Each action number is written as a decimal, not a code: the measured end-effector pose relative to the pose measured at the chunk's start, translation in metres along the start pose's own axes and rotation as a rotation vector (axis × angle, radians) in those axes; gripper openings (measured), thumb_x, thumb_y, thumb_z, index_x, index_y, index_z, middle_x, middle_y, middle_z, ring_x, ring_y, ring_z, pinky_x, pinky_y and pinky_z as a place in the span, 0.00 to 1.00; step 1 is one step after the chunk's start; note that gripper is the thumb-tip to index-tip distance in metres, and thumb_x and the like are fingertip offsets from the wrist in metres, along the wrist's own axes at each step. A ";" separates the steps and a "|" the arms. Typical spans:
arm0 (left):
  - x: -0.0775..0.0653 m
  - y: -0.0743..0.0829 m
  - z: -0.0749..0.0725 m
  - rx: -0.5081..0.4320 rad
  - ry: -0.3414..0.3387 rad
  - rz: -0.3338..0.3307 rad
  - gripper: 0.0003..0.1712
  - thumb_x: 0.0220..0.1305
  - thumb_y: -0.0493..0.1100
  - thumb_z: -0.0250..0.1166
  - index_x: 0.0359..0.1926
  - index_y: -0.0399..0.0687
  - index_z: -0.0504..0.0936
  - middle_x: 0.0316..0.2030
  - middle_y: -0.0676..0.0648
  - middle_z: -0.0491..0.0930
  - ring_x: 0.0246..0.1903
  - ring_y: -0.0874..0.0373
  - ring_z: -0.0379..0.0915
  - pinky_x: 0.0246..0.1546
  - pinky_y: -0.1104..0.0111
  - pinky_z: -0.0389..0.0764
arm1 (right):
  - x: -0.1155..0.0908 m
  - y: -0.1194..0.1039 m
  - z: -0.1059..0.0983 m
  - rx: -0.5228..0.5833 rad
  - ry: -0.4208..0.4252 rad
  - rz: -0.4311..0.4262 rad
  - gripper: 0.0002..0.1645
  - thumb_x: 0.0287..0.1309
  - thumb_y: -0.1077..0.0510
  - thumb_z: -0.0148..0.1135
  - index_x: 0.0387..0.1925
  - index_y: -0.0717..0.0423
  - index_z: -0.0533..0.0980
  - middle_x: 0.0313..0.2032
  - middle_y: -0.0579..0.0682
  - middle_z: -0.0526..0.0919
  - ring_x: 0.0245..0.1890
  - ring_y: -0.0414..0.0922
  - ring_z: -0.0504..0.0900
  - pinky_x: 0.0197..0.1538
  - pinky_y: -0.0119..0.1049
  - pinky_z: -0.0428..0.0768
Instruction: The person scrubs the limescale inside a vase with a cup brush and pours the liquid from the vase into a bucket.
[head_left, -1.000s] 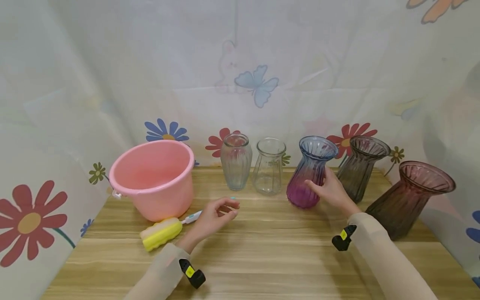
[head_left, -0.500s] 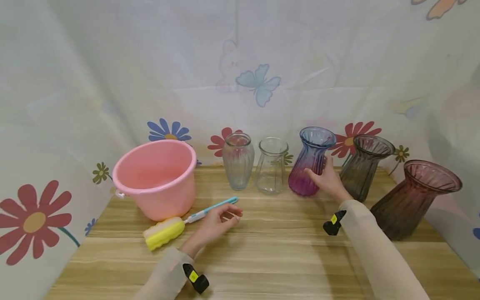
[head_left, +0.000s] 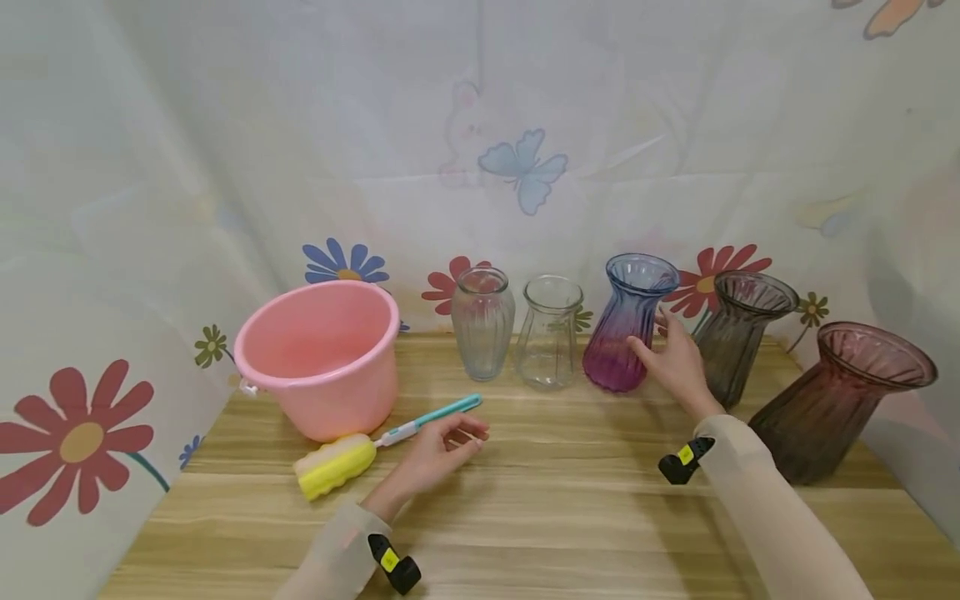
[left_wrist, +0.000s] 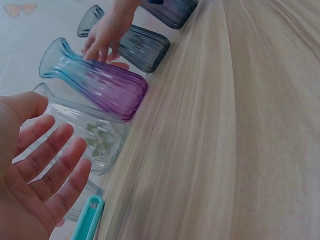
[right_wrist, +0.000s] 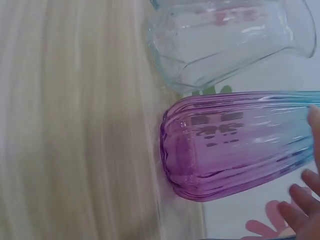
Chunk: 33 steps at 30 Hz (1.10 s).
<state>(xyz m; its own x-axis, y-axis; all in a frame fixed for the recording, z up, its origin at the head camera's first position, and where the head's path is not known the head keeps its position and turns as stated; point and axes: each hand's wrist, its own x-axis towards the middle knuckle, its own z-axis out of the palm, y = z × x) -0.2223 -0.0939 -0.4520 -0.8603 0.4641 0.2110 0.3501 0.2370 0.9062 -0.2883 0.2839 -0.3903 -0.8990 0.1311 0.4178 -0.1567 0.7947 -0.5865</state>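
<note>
A blue-to-purple ribbed glass vase (head_left: 622, 333) stands upright on the table in line with other vases. My right hand (head_left: 677, 367) is at its right side, fingers spread and thumb tip right at the glass. In the right wrist view the fingertips (right_wrist: 295, 200) hang loosely beside the vase's lower right side. My left hand (head_left: 442, 454) hovers above the table, fingers relaxed and holding nothing. It overlaps the handle of a sponge bottle brush (head_left: 337, 467) with a yellow-and-cream head and a teal-and-white handle (head_left: 457, 406). The left wrist view shows its palm (left_wrist: 25, 200) and loose fingers.
Two clear glass vases, one ribbed (head_left: 483, 329) and one flared (head_left: 549, 342), stand left of the purple one. To the right are a grey vase (head_left: 738, 342) and a reddish-brown vase (head_left: 828, 408). A pink bucket (head_left: 345, 400) sits at left, before a flowered curtain (head_left: 360, 125).
The blue-purple vase has moved back into line with the clear vases. My right hand has loosened its grip and eased off to the right. My left hand has barely moved.
</note>
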 end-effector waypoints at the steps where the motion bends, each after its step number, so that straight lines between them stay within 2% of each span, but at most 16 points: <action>1: -0.001 0.000 0.000 0.001 -0.001 0.001 0.14 0.60 0.41 0.61 0.47 0.44 0.78 0.41 0.48 0.81 0.40 0.53 0.77 0.38 0.70 0.77 | -0.003 0.000 -0.002 0.008 0.058 0.007 0.43 0.57 0.46 0.58 0.67 0.60 0.53 0.58 0.65 0.68 0.56 0.62 0.69 0.53 0.58 0.68; 4: -0.003 0.000 -0.001 -0.007 0.003 -0.005 0.14 0.60 0.40 0.61 0.48 0.43 0.78 0.41 0.47 0.81 0.41 0.52 0.77 0.39 0.70 0.77 | -0.014 -0.001 -0.012 0.038 0.251 0.043 0.33 0.57 0.51 0.59 0.61 0.59 0.63 0.52 0.60 0.73 0.51 0.56 0.74 0.48 0.49 0.73; 6: -0.004 0.001 -0.001 -0.010 0.006 -0.008 0.15 0.60 0.39 0.61 0.48 0.42 0.77 0.41 0.45 0.81 0.41 0.51 0.77 0.38 0.71 0.77 | -0.023 -0.002 -0.020 0.055 0.352 0.084 0.29 0.56 0.53 0.60 0.58 0.59 0.66 0.49 0.59 0.73 0.48 0.54 0.73 0.46 0.44 0.72; 8: -0.005 0.004 -0.001 -0.012 0.013 -0.013 0.15 0.60 0.37 0.61 0.48 0.41 0.77 0.42 0.45 0.81 0.41 0.51 0.77 0.39 0.71 0.77 | -0.029 -0.002 -0.028 0.067 0.412 0.147 0.30 0.56 0.52 0.60 0.57 0.60 0.65 0.49 0.59 0.70 0.48 0.53 0.71 0.46 0.43 0.69; 10: -0.008 0.011 -0.001 -0.006 0.014 -0.010 0.15 0.59 0.36 0.60 0.48 0.39 0.77 0.42 0.43 0.81 0.41 0.51 0.77 0.39 0.71 0.77 | -0.034 0.000 -0.035 0.080 0.438 0.221 0.34 0.55 0.50 0.60 0.59 0.60 0.61 0.51 0.61 0.66 0.50 0.54 0.67 0.50 0.45 0.66; 13: -0.012 0.024 -0.002 0.006 0.008 -0.009 0.15 0.59 0.34 0.60 0.48 0.37 0.77 0.42 0.41 0.81 0.41 0.52 0.77 0.39 0.71 0.77 | -0.037 0.007 -0.045 0.099 0.399 0.335 0.43 0.55 0.45 0.58 0.65 0.57 0.52 0.58 0.62 0.58 0.58 0.55 0.60 0.60 0.49 0.61; 16: -0.015 0.034 -0.003 0.017 -0.006 -0.015 0.15 0.60 0.34 0.59 0.48 0.35 0.76 0.42 0.40 0.81 0.41 0.52 0.77 0.40 0.70 0.77 | -0.034 0.018 -0.054 0.116 0.298 0.411 0.51 0.55 0.40 0.55 0.69 0.55 0.42 0.65 0.62 0.48 0.65 0.57 0.51 0.66 0.53 0.54; 19: -0.016 0.037 -0.003 0.014 -0.018 -0.028 0.14 0.60 0.34 0.59 0.48 0.35 0.76 0.42 0.41 0.81 0.41 0.50 0.77 0.40 0.71 0.77 | -0.027 0.029 -0.061 0.138 0.202 0.436 0.54 0.56 0.37 0.52 0.70 0.54 0.34 0.68 0.62 0.40 0.69 0.58 0.44 0.67 0.56 0.50; 20: -0.016 0.036 -0.003 0.012 -0.017 -0.029 0.14 0.60 0.34 0.59 0.47 0.36 0.77 0.41 0.41 0.81 0.41 0.50 0.77 0.39 0.71 0.77 | -0.023 0.032 -0.062 0.148 0.188 0.424 0.54 0.56 0.38 0.52 0.70 0.55 0.34 0.69 0.62 0.41 0.69 0.58 0.44 0.67 0.56 0.50; 22: -0.016 0.032 -0.003 0.004 -0.014 -0.027 0.13 0.60 0.33 0.59 0.47 0.37 0.77 0.41 0.41 0.81 0.41 0.48 0.77 0.39 0.71 0.77 | -0.016 0.037 -0.063 0.165 0.169 0.408 0.54 0.56 0.39 0.52 0.70 0.55 0.34 0.69 0.62 0.41 0.69 0.59 0.44 0.66 0.57 0.50; 25: -0.014 0.019 -0.001 -0.014 -0.006 -0.024 0.13 0.60 0.34 0.59 0.47 0.38 0.77 0.41 0.41 0.81 0.41 0.48 0.77 0.38 0.71 0.77 | -0.007 0.043 -0.063 0.185 0.156 0.388 0.53 0.56 0.39 0.53 0.70 0.56 0.36 0.68 0.63 0.44 0.68 0.60 0.47 0.66 0.57 0.51; 29: -0.010 -0.002 0.002 -0.010 -0.003 -0.015 0.14 0.60 0.37 0.60 0.47 0.40 0.77 0.41 0.44 0.81 0.40 0.54 0.77 0.38 0.71 0.77 | -0.001 0.048 -0.062 0.181 0.111 0.416 0.56 0.55 0.36 0.52 0.69 0.57 0.34 0.68 0.65 0.44 0.68 0.62 0.47 0.65 0.59 0.52; 33: -0.008 -0.011 0.003 0.000 -0.015 -0.010 0.14 0.60 0.41 0.61 0.47 0.44 0.78 0.40 0.48 0.81 0.39 0.61 0.77 0.39 0.71 0.77 | -0.003 0.048 -0.062 0.139 0.088 0.431 0.58 0.54 0.34 0.51 0.70 0.58 0.34 0.68 0.67 0.46 0.67 0.65 0.49 0.62 0.62 0.54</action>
<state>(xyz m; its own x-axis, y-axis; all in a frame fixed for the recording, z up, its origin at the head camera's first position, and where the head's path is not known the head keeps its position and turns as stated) -0.2178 -0.0973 -0.4647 -0.8579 0.4748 0.1966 0.3420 0.2419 0.9080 -0.2674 0.3588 -0.3766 -0.8568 0.4872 0.1691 0.1654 0.5702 -0.8047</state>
